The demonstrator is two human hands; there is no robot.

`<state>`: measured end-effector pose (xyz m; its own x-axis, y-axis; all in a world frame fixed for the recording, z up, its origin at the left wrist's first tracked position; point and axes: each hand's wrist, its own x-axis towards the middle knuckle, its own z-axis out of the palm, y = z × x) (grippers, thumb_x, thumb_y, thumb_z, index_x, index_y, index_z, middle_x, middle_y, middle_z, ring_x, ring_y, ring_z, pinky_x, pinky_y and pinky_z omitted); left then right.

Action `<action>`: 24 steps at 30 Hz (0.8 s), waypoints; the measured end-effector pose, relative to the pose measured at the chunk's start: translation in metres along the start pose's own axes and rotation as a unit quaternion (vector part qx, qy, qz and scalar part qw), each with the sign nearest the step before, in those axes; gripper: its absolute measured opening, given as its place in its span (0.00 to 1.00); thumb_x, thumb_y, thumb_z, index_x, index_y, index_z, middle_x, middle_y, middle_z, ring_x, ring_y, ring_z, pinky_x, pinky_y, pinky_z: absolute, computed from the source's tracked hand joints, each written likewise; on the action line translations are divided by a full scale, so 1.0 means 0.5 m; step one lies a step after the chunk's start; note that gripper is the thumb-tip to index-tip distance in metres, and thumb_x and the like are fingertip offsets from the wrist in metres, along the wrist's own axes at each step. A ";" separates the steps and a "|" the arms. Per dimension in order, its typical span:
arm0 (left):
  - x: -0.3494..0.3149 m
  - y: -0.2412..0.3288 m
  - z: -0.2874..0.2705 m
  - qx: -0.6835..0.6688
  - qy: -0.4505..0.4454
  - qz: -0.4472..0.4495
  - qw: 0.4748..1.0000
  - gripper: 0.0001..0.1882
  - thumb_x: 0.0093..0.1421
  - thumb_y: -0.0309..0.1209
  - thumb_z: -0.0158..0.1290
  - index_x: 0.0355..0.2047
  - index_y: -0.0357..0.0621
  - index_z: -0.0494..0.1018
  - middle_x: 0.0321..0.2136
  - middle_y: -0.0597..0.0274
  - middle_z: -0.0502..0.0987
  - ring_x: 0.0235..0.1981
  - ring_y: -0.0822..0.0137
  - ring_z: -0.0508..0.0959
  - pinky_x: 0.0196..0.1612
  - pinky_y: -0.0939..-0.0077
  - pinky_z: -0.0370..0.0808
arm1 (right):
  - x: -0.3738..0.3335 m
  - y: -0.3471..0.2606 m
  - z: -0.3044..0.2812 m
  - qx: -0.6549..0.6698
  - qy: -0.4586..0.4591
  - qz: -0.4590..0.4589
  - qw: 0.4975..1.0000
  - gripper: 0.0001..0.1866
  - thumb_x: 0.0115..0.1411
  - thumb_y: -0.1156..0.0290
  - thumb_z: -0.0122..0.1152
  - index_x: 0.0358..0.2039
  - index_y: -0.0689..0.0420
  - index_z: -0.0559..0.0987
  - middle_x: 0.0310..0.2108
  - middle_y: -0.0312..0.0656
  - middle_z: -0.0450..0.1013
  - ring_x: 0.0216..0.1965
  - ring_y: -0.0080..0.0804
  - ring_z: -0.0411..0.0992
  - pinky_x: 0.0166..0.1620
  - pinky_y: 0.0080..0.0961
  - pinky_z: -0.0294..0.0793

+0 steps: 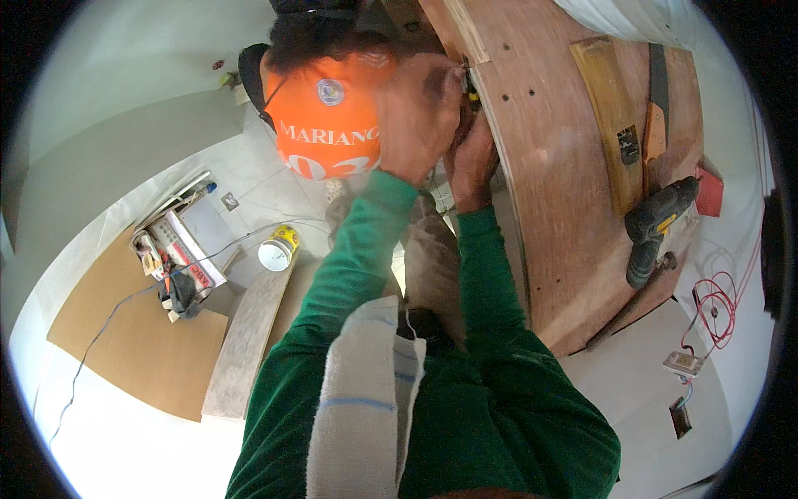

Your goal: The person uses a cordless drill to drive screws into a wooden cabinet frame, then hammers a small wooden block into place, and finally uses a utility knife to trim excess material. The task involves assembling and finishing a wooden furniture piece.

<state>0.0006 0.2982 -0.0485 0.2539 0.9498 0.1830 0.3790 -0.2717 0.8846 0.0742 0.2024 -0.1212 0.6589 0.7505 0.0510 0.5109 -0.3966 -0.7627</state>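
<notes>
Upper centre: left hand (416,116) and right hand (472,158) close their grip on a small yellow-handled tool (470,87) at the brown plywood panel's (565,208) edge. It may slip, hands being crowded.

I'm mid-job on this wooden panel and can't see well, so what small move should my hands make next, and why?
Probably steady the small dark and yellow tool before pressing on. Both hands, left hand and right hand, crowd the edge of the wooden panel there, and another person's head is close beside them. The grip itself is hidden.
</notes>
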 end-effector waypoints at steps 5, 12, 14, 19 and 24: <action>-0.015 -0.010 0.011 -0.036 0.030 -0.013 0.999 0.08 0.63 0.30 0.67 0.39 0.40 0.87 0.32 0.53 0.88 0.32 0.60 0.88 0.37 0.67 0.82 | -0.002 0.006 -0.009 -0.024 -0.006 -0.049 0.998 0.36 0.72 0.51 0.65 0.67 0.67 0.72 0.63 0.67 0.73 0.65 0.65 0.72 0.65 0.53 0.69; -0.009 -0.003 0.015 -0.020 0.040 -0.012 0.999 0.09 0.62 0.31 0.67 0.38 0.38 0.86 0.34 0.49 0.87 0.34 0.55 0.88 0.39 0.64 0.83 | -0.003 -0.008 -0.022 -0.055 -0.035 -0.057 0.996 0.45 0.67 0.53 0.72 0.74 0.65 0.64 0.68 0.65 0.68 0.69 0.62 0.69 0.69 0.51 0.68; -0.005 0.004 0.012 -0.027 0.029 -0.042 0.998 0.09 0.62 0.31 0.67 0.38 0.37 0.86 0.34 0.47 0.87 0.34 0.53 0.89 0.39 0.62 0.83 | -0.004 -0.007 -0.020 -0.038 -0.053 -0.017 0.998 0.46 0.65 0.52 0.74 0.73 0.65 0.65 0.68 0.65 0.69 0.69 0.61 0.69 0.69 0.51 0.68; 0.008 0.015 0.006 -0.045 0.017 -0.080 0.996 0.10 0.62 0.32 0.66 0.38 0.37 0.86 0.33 0.46 0.87 0.34 0.52 0.89 0.39 0.61 0.83 | -0.008 0.010 -0.005 0.003 -0.017 -0.040 0.999 0.44 0.68 0.51 0.71 0.72 0.68 0.65 0.66 0.66 0.70 0.67 0.64 0.70 0.68 0.50 0.69; 0.008 0.018 0.004 -0.066 0.002 -0.099 0.993 0.08 0.62 0.30 0.65 0.37 0.37 0.85 0.31 0.47 0.87 0.32 0.52 0.88 0.38 0.62 0.83 | -0.020 0.024 -0.009 0.017 -0.013 0.002 1.000 0.42 0.73 0.49 0.64 0.71 0.71 0.66 0.63 0.68 0.72 0.65 0.65 0.72 0.67 0.51 0.70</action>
<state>0.0070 0.2993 -0.0408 0.1819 0.9833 0.0011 0.3019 -0.0569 0.9516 0.0761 0.1877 -0.1280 0.6455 0.7631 0.0319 0.4896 -0.3814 -0.7841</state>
